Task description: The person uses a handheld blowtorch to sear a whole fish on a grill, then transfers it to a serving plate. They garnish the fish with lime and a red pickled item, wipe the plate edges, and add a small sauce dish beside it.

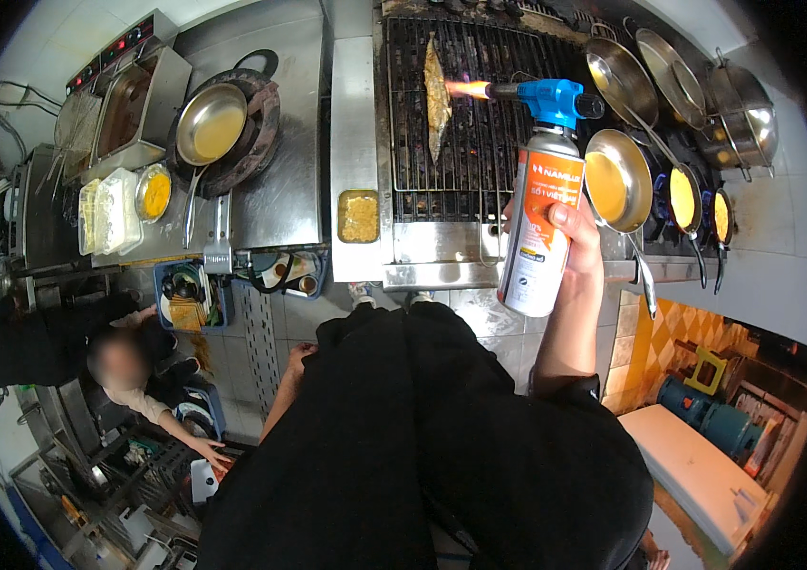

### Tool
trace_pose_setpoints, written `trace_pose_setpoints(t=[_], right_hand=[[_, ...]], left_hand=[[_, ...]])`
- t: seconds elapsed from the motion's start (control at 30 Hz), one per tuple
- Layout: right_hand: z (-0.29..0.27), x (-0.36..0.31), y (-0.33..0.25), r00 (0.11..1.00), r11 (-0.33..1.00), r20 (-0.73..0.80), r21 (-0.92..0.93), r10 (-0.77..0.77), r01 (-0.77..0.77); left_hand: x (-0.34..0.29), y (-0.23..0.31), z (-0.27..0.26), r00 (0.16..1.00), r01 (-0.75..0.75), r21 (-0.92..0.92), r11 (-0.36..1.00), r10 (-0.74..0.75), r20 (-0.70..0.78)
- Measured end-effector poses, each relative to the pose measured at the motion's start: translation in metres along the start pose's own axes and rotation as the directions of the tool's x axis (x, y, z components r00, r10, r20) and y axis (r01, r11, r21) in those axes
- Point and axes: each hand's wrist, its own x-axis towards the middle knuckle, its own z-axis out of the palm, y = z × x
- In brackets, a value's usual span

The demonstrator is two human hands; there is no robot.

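My right hand (pixel 575 242) is wrapped round the orange and white can of a gas blowtorch (pixel 548 180) with a blue head. From its nozzle an orange-pink flame (pixel 468 88) points left and reaches a long browned piece of food (pixel 437 100), apparently a fish, on the grill grate (pixel 403 123). The torch is held above the grill's right part, its can roughly upright in the picture. My left hand (pixel 303 353) hangs low beside my dark clothing, away from the grill. Its fingers are mostly hidden, so I cannot tell whether it is closed.
Right of the grill stand several pans, one with pale liquid (pixel 617 185) and a small black one with yellow food (pixel 682 195). A square metal tray (pixel 358 217) sits left of the grill. Farther left is a pan (pixel 211 123) on a burner. Another person (pixel 128 380) crouches at lower left.
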Motion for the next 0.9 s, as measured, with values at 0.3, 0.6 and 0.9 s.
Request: trace_pose_setpoints(t=[0.3,0.6,0.9], right_hand=[[-0.005,0.031,-0.003,1.0,0.999,0.006,-0.033,-0.008,0.008],[-0.004,0.053,-0.009,1.0,1.0,0.001,-0.026,-0.017,0.017],[-0.007,0.033,-0.002,0.999,0.999,0.024,-0.021,-0.025,0.026]], left_hand=[[-0.008,-0.004,0.005,0.998,0.025,0.017,1.0,-0.025,-0.049],[-0.003,-0.014,0.001,0.999,-0.006,-0.013,1.0,0.005,-0.039],[-0.032,0.029,0.005,0.992,-0.121,0.253,0.96,0.127,-0.007]])
